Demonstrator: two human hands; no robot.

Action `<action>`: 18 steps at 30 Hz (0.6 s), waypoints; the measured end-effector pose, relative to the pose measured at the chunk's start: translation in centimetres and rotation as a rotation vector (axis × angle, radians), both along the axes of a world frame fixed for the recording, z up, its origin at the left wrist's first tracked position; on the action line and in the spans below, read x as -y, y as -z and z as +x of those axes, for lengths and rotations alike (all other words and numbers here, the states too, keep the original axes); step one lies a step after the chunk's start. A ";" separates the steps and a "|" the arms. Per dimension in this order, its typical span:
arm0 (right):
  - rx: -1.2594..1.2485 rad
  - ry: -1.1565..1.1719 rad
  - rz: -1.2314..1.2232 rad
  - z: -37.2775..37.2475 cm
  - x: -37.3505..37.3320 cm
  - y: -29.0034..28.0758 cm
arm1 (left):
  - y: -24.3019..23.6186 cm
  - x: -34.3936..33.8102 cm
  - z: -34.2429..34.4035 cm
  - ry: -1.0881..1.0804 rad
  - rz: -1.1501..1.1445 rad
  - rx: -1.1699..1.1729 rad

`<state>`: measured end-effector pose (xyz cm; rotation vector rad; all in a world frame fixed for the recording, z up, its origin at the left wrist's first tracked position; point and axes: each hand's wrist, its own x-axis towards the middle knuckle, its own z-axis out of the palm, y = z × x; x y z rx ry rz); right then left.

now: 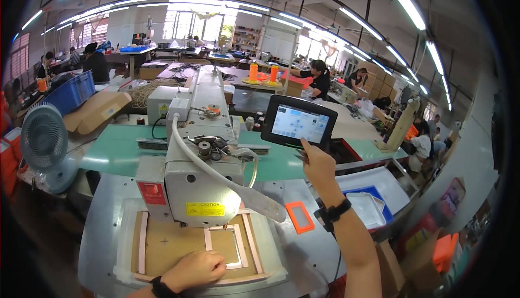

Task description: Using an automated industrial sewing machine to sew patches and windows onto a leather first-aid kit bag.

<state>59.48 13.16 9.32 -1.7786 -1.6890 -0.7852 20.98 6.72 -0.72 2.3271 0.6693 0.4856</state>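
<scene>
My right hand [318, 165] is raised to a tablet-like touchscreen [301, 122], its index finger at the screen's lower edge. Thin grey metal points stick out from its curled fingers; the tool they belong to is mostly hidden. My left hand [197, 268] rests with curled fingers on a tan board [170, 249] edged with pale strips. Whether those fingers hold anything is hidden. A smaller pale rectangular frame [238, 246] lies on the board, just beyond that hand. Above the board stands the head of a grey industrial sewing machine [203, 190], its lamp lit.
An orange rectangular frame [299, 217] lies on the metal table right of the machine. Farther right, a white tray [365, 210] sits in a blue bin. A grey fan [44, 138] stands at left. Orange thread cones [253, 74] rise behind the machine. Several people work in the background.
</scene>
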 end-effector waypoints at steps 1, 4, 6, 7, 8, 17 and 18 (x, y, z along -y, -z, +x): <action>0.033 -0.012 0.001 -0.4 -0.7 -0.3 | 0.0 0.0 0.0 -0.001 -0.008 -0.006; 0.119 -0.037 -0.005 -1.7 -2.9 -1.1 | -0.1 -0.1 0.0 0.000 -0.027 -0.016; 0.156 -0.042 -0.017 -2.4 -4.0 -1.5 | 0.0 -0.2 0.1 0.001 -0.030 -0.012; 0.180 -0.052 0.001 -2.5 -4.5 -1.7 | -0.1 -0.2 0.1 0.001 -0.043 -0.014; 0.203 -0.061 0.018 -2.5 -5.0 -1.7 | -0.3 -0.1 0.1 0.002 -0.057 -0.016; 0.166 0.030 -0.027 -3.8 -5.2 -2.3 | 0.1 0.1 0.0 -0.060 -0.069 0.034; 0.167 0.030 -0.025 -3.7 -4.9 -2.1 | 0.0 0.1 0.1 -0.080 -0.091 0.043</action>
